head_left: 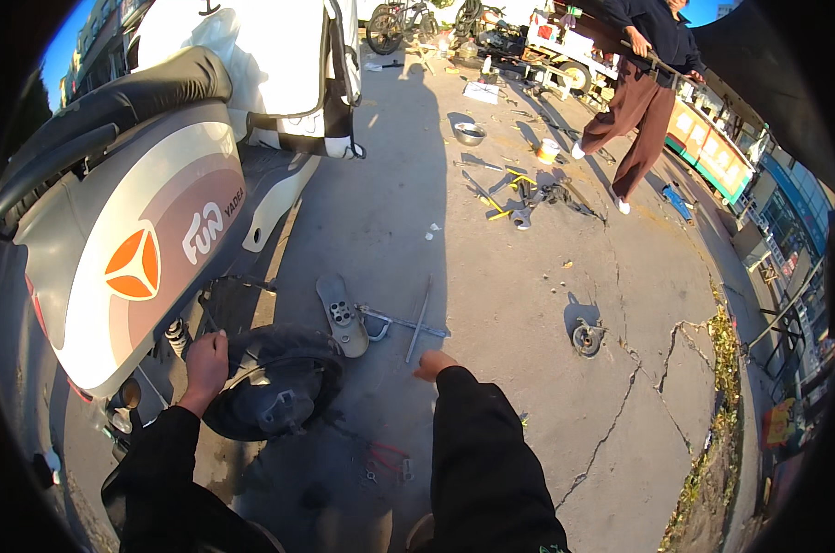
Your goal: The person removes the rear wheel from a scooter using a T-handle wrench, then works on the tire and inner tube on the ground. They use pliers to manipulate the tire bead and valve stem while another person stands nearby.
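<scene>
My left hand [210,364] is closed on a thin dark metal bar beside a black scooter wheel [274,387] lying on the pavement. The grey-and-white scooter [159,203] stands at the left, its shock absorber [178,336] showing low down. My right hand [431,366] has curled fingers, just short of two thin steel bars [417,327]; whether it holds anything is hidden. A flat metal part with holes [342,313] lies above the tyre, next to a steel lever tool [380,332]. Below lie red-handled pliers [385,456].
A small round part [587,337] lies to the right. Farther off are yellow-and-black tools [519,194], a metal bowl [469,134] and a tub [546,150]. A person [638,101] walks at upper right, near carts and bicycles. Cracked pavement [638,424] runs to a weedy edge.
</scene>
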A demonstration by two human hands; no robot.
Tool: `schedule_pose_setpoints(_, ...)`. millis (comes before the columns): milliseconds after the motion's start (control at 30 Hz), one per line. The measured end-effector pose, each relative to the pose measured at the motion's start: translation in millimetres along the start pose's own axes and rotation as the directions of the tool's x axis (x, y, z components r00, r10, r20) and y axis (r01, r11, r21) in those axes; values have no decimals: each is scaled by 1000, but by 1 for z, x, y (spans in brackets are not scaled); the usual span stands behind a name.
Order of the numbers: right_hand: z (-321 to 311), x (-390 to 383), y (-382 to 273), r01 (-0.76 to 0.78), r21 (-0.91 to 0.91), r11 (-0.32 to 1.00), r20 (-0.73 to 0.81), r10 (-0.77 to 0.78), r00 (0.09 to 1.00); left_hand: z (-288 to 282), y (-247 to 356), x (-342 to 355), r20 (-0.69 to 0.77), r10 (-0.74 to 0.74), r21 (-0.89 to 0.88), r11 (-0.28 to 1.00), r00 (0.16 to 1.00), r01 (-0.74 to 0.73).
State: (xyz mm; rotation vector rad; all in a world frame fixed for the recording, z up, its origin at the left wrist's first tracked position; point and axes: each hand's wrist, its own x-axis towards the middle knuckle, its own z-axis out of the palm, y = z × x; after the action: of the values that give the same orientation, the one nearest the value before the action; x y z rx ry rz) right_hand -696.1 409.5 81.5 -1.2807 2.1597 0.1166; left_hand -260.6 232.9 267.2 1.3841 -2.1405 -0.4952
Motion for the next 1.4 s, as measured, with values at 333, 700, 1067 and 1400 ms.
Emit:
schedule_pose_setpoints(333, -12, -16, 11, 17, 29, 999, -46, -15, 999, -2, 1, -4, 62, 1, 112, 994, 998, -8)
schedule_pose_setpoints(700, -9, -10, 13, 68, 59, 996, -12, -67, 998, -7, 3, 4, 161, -140, -65, 986, 977, 152)
schedule_pose_setpoints(1067, 0, -4, -1, 120, -13, 993, -3, -120, 993, -7, 10, 2, 111, -48, 116, 993, 993, 35)
schedule_pose_setpoints(1400, -6, -16, 8, 49, 58, 997, -22, -48, 999, -6, 2, 6, 131, -114, 20, 993, 985, 113)
